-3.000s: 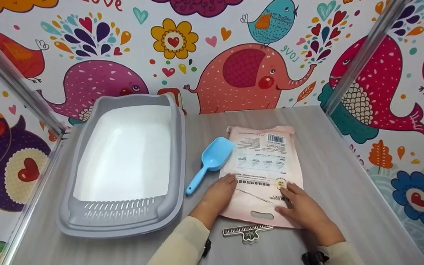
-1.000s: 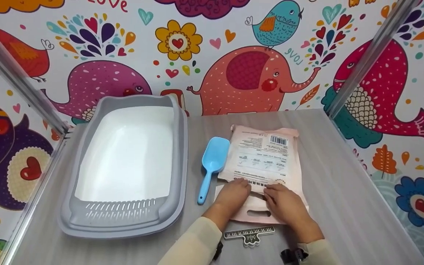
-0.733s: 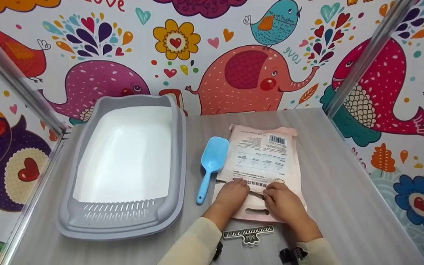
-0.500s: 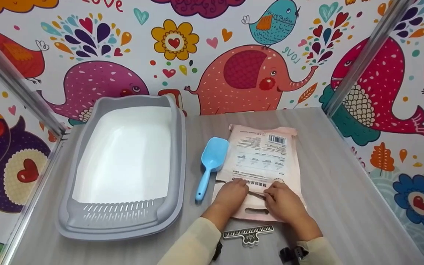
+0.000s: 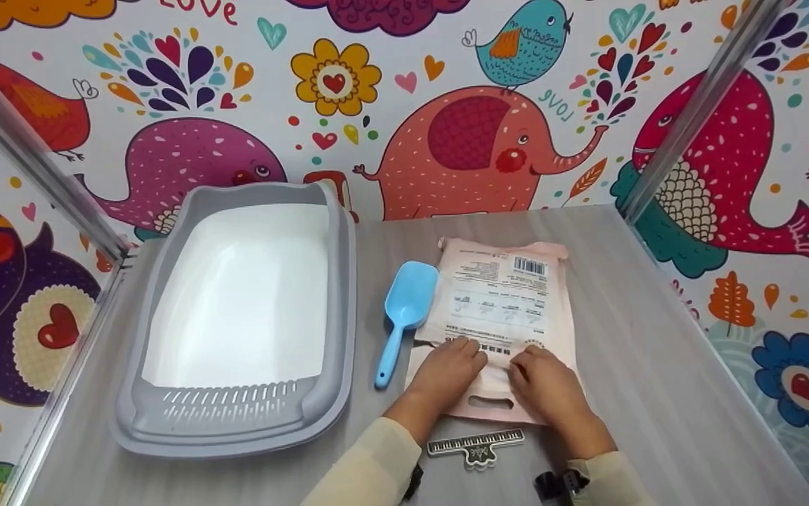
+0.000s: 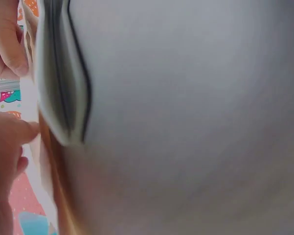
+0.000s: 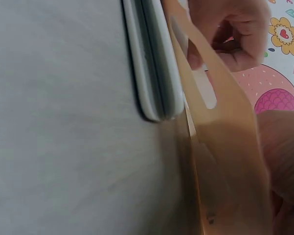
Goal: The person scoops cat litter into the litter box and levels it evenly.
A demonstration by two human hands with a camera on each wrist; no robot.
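A pink printed litter bag point(image 5: 495, 302) lies flat on the table, its oval handle hole towards the person. It has a slit across its lower part, whose dark left end shows beside the left hand. My left hand point(image 5: 446, 372) pinches the bag at this slit, fingers curled. Close on its right, my right hand point(image 5: 548, 386) pinches the bag too, thumb and fingers bent together. In the right wrist view the handle hole edge point(image 7: 230, 122) stands up near both hands. A clip with a piano-key pattern point(image 5: 476, 444) lies just in front of the bag.
A blue scoop point(image 5: 411, 295) lies along the bag's left edge. Further left stands a grey litter box point(image 5: 235, 429) with a white inside. A wall with colourful animal drawings point(image 5: 446, 56) and metal posts point(image 5: 689, 105) borders the grey table point(image 5: 657, 393).
Both hands have come closer together over the bag's slit, which opened into a dark gap that is now mostly covered. The scoop has swung straighter. The clip lies free of the bag's edge.
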